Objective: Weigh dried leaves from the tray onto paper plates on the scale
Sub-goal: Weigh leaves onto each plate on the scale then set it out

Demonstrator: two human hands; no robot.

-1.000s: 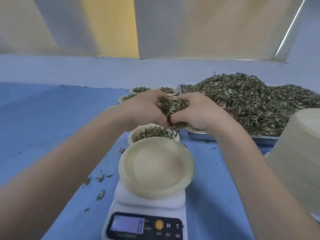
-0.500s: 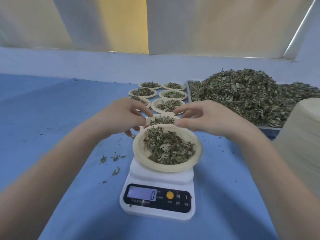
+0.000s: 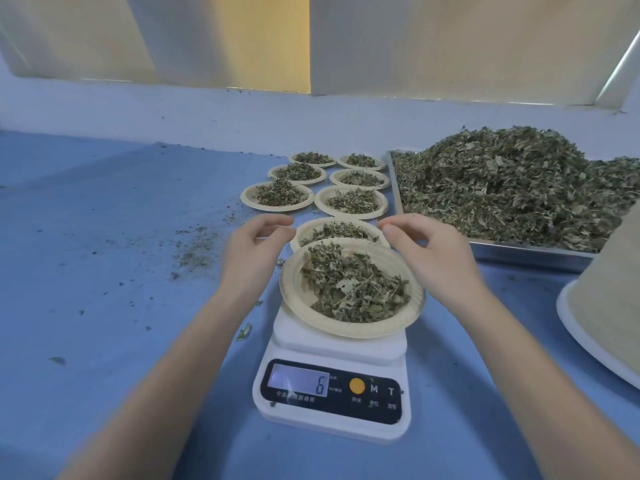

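Two hands hover beside the paper plate of dried leaves on the scale — left hand at its left rim, right hand at its right, each grip loosely curled, holding nothing. Seven filled plates lie beyond; the heaped tray sits far right on the blue surface.

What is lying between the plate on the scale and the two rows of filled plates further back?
One more filled paper plate lies there, partly hidden behind the plate on the scale, with the filled plates beyond it. The head view shows this.
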